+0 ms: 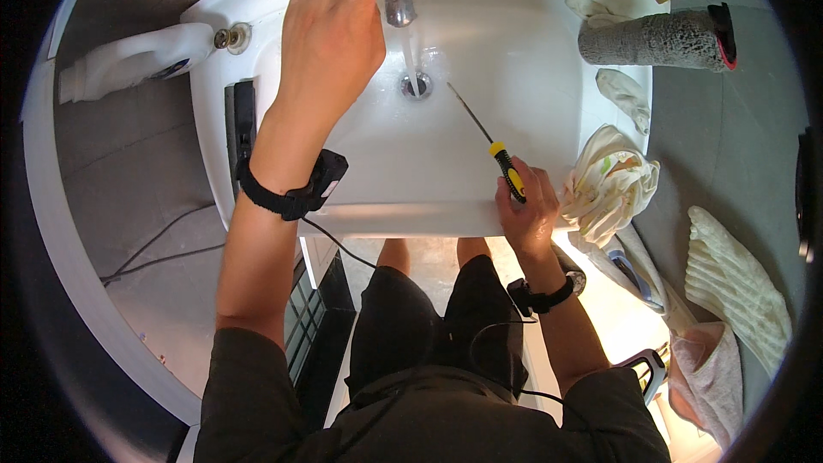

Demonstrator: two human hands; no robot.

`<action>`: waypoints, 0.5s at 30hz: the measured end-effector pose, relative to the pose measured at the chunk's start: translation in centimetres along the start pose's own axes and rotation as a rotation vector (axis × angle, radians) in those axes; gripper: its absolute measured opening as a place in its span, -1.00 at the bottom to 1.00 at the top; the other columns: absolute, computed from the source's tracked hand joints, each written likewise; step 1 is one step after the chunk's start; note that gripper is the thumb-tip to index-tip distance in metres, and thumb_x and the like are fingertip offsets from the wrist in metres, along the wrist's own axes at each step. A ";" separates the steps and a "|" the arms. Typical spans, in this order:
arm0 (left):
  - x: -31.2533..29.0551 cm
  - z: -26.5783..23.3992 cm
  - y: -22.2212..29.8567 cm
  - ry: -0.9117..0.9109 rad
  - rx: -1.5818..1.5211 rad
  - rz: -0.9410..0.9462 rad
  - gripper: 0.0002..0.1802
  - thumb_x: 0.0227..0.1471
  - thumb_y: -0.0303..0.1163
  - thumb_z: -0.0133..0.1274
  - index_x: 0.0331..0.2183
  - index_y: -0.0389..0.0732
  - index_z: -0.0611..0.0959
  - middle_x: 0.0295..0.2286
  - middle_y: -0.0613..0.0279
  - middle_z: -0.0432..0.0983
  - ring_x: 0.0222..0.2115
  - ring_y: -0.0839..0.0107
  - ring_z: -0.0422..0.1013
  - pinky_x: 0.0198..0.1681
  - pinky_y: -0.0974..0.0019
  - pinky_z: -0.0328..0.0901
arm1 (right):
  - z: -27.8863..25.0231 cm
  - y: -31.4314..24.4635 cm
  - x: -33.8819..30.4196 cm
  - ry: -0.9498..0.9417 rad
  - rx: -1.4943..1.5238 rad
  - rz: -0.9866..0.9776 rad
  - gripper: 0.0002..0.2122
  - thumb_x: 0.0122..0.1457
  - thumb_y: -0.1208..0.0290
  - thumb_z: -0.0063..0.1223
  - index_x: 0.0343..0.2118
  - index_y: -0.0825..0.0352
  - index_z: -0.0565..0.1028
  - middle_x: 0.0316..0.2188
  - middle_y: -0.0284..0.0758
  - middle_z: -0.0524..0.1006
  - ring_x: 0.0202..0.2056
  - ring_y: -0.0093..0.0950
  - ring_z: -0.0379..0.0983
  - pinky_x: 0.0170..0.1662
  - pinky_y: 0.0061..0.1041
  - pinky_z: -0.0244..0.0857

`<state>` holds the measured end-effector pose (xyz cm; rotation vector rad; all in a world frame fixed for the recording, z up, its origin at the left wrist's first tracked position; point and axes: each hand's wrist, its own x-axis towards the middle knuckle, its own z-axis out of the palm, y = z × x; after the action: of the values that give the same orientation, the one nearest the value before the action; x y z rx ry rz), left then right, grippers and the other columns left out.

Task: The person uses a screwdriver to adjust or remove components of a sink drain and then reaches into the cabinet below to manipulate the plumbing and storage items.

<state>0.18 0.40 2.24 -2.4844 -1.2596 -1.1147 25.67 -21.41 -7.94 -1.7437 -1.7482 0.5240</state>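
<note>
White ceramic basin, water running. Right hand curled round black-and-yellow-handled steel screwdriver, pointing ahead-left of it; left hand beside chrome tap, cropped, grip can't be told. Splashes could make the screwdriver slip.

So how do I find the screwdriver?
Find the big white sink. Near its front, the right hand holds the screwdriver, tip right of the drain. Unlike the crumpled cloth nearby, it has a thin shaft and yellow-and-black handle.

Dark short sleeves, black shorts and black wrist straps are worn.
</note>
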 end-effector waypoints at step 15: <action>-6.2 -1.7 2.1 -0.001 -0.036 -0.201 -0.67 0.10 -0.62 0.06 -0.06 -0.31 0.61 -0.05 -0.02 0.53 -0.04 0.01 0.47 0.02 0.15 0.36 | 0.2 0.1 -0.1 0.042 -0.005 -0.028 -0.64 -0.01 0.57 0.30 -0.08 0.38 0.56 -0.37 -0.16 0.58 -0.42 -0.24 0.57 -0.36 -0.34 0.48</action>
<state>-1.53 -5.63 -0.26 -2.4268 -1.5304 -1.1896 25.63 -21.49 -8.16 -1.7190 -1.7431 0.4686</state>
